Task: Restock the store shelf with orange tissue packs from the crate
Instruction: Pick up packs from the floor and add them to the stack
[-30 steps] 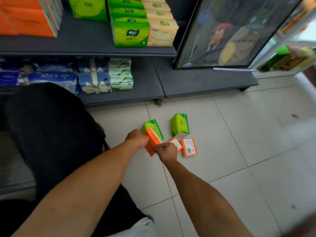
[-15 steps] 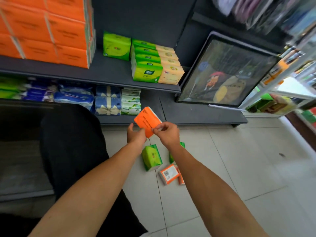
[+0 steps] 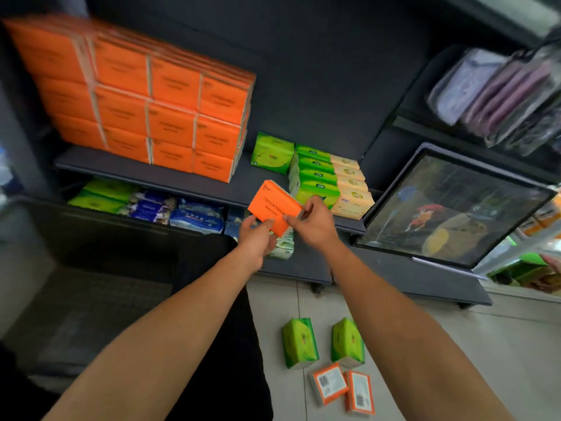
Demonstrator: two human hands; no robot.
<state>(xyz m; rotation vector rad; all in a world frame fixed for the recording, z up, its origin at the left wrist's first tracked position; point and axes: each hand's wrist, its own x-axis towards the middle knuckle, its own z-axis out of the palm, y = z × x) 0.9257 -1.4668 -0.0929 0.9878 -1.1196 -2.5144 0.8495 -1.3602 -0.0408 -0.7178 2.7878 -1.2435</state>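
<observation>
Orange pack held in both hands, below and right of the orange stack.

The left hand [image 3: 256, 238] and right hand [image 3: 312, 223] pinch the pack [image 3: 273, 206] at its near edge, long axis tilted up-left. The stack [image 3: 145, 101] lies up-left, nearer the left hand; bare shelf [image 3: 243, 180] just beside it offers room.

On the shelf [image 3: 182, 180], bare room lies between the stacked orange tissue packs [image 3: 170, 117] and the green tissue packs [image 3: 315, 174], with open air above the green ones. A framed picture [image 3: 449, 208] blocks the right; green packs [image 3: 299, 341] and orange packs [image 3: 329, 382] litter the floor.
</observation>
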